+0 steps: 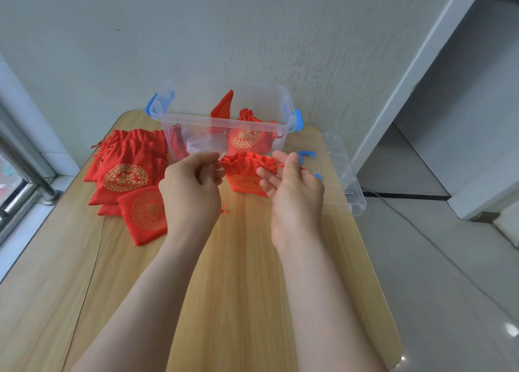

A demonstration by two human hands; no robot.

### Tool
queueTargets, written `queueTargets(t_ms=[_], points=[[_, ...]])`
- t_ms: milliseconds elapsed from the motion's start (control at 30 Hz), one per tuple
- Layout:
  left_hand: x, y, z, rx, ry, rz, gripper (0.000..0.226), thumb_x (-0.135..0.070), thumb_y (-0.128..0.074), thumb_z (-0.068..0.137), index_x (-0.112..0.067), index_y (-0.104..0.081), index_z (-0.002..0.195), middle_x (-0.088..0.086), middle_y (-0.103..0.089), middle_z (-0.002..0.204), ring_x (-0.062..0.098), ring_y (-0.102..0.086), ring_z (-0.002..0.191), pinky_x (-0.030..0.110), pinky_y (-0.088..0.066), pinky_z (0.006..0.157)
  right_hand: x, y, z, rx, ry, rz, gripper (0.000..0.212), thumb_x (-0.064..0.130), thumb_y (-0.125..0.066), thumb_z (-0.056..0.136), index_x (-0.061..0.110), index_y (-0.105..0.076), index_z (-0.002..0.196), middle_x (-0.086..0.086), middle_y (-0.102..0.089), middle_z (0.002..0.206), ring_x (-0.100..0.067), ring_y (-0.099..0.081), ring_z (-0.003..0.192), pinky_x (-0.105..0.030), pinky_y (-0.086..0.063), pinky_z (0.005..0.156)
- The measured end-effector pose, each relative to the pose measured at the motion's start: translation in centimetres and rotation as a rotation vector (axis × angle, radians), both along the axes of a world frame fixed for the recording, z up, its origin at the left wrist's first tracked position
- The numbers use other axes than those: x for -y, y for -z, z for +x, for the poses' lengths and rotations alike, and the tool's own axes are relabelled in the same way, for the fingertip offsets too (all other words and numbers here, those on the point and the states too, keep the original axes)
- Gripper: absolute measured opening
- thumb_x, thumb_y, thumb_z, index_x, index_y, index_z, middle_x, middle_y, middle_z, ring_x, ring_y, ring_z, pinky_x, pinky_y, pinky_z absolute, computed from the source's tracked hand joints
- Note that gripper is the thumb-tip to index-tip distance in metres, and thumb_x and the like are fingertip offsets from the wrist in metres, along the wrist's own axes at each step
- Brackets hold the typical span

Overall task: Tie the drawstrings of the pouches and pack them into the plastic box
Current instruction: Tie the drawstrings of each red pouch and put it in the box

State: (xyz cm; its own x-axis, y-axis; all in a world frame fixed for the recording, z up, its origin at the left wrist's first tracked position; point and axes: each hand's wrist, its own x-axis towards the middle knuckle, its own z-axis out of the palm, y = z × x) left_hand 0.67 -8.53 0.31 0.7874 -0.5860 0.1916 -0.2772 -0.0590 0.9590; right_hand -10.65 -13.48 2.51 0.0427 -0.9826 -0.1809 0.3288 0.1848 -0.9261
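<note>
Pulling a red pouch (245, 172) shut, the left hand (191, 186) and right hand (292, 183) each pinch a string with their fingers, near the plastic box (224, 118)

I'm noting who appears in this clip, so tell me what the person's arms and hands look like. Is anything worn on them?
The left forearm and right forearm are bare down to the picture's bottom edge, and no sleeves show. The left hand and right hand wear no gloves. No ring, watch or bracelet is visible on the sides facing the camera.
</note>
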Motion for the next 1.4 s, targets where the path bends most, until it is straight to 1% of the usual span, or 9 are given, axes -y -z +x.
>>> queueTargets(t_ms=[133, 267, 400, 600, 900, 1067, 1133, 1267, 1400], points=[[-0.4, 0.6, 0.0, 0.270, -0.020, 0.119, 0.030, 0.000, -0.052, 0.099, -0.016, -0.077, 0.103, -0.005, -0.075, 0.080, 0.015, -0.074, 0.075, 0.044, -0.060, 0.078, -0.1, -0.1, -0.5, -0.044, -0.018, 0.013, 0.038, 0.037, -0.047, 0.114, 0.019, -0.079, 0.103, 0.005, -0.082, 0.095, -0.012, -0.077, 0.083, -0.025, -0.055, 0.067], [-0.3, 1.3, 0.5, 0.284, -0.062, 0.179, 0.017, -0.011, -0.049, 0.103, -0.016, -0.065, 0.102, -0.005, -0.071, 0.079, 0.028, -0.071, 0.077, 0.051, -0.059, 0.071, 0.0, -0.2, -1.0, -0.098, 0.010, 0.082, 0.040, 0.041, -0.048, 0.113, 0.021, -0.080, 0.097, 0.003, -0.082, 0.095, -0.008, -0.073, 0.073, -0.024, -0.050, 0.063], [-0.6, 0.8, 0.4, 0.173, -0.097, 0.195, 0.015, -0.014, -0.041, 0.105, -0.015, -0.055, 0.105, -0.004, -0.070, 0.081, 0.028, -0.071, 0.077, 0.054, -0.059, 0.073, 0.1, 0.1, -1.3, -0.109, 0.041, 0.146, 0.044, 0.043, -0.046, 0.113, 0.021, -0.080, 0.096, -0.001, -0.081, 0.102, -0.009, -0.073, 0.070, -0.024, -0.049, 0.062], [-1.0, 0.3, 0.4, -0.047, -0.120, 0.175, 0.015, -0.013, -0.036, 0.109, -0.014, -0.051, 0.111, 0.005, -0.071, 0.088, 0.020, -0.074, 0.071, 0.052, -0.063, 0.075, 0.3, 0.0, -1.4, 0.005, 0.077, 0.279, 0.048, 0.045, -0.040, 0.114, 0.016, -0.078, 0.104, -0.001, -0.082, 0.092, -0.012, -0.072, 0.069, -0.025, -0.049, 0.058], [-0.5, 0.2, 0.8, -0.321, -0.185, 0.068, 0.019, -0.012, -0.036, 0.112, -0.013, -0.053, 0.118, 0.008, -0.070, 0.088, 0.017, -0.074, 0.063, 0.044, -0.067, 0.065, 0.3, 0.1, -1.4, 0.145, 0.192, 0.397, 0.051, 0.045, -0.038, 0.115, 0.014, -0.075, 0.098, 0.000, -0.082, 0.090, -0.009, -0.062, 0.052, -0.021, -0.048, 0.052], [0.0, 0.1, 0.8, -0.505, -0.148, -0.055, 0.030, -0.006, -0.032, 0.111, 0.002, -0.057, 0.124, 0.013, -0.072, 0.089, 0.017, -0.078, 0.069, 0.031, -0.065, 0.061, 0.0, 0.2, -1.2, 0.029, 0.168, 0.308, 0.048, 0.047, -0.042, 0.113, 0.021, -0.079, 0.094, 0.009, -0.072, 0.063, -0.011, -0.069, 0.072, -0.028, -0.051, 0.075], [0.1, -0.3, 0.9, -0.576, -0.087, -0.093, 0.032, 0.001, -0.032, 0.106, 0.009, -0.060, 0.120, 0.021, -0.076, 0.097, 0.020, -0.080, 0.075, 0.027, -0.063, 0.062, -0.2, -0.2, -1.1, -0.003, 0.096, 0.254, 0.048, 0.047, -0.043, 0.113, 0.020, -0.079, 0.094, 0.009, -0.063, 0.056, -0.011, -0.070, 0.067, -0.028, -0.054, 0.069], [-0.3, -1.3, 0.6, -0.717, 0.074, -0.138, 0.024, 0.006, -0.037, 0.103, -0.006, -0.057, 0.098, 0.017, -0.078, 0.092, 0.032, -0.080, 0.091, 0.040, -0.065, 0.082, -0.2, -0.2, -0.6, -0.182, -0.065, 0.125, 0.034, 0.036, -0.054, 0.110, 0.018, -0.079, 0.094, 0.007, -0.066, 0.067, -0.010, -0.061, 0.059, -0.029, -0.055, 0.062], [-0.4, -1.2, 0.7, -0.752, 0.136, -0.133, 0.021, 0.002, -0.035, 0.107, -0.012, -0.050, 0.106, 0.018, -0.077, 0.087, 0.034, -0.080, 0.086, 0.043, -0.065, 0.081, -0.4, -0.1, -0.7, -0.424, -0.238, 0.058, 0.017, 0.017, -0.062, 0.100, 0.009, -0.073, 0.090, 0.002, -0.062, 0.069, -0.013, -0.059, 0.064, -0.029, -0.049, 0.067]])
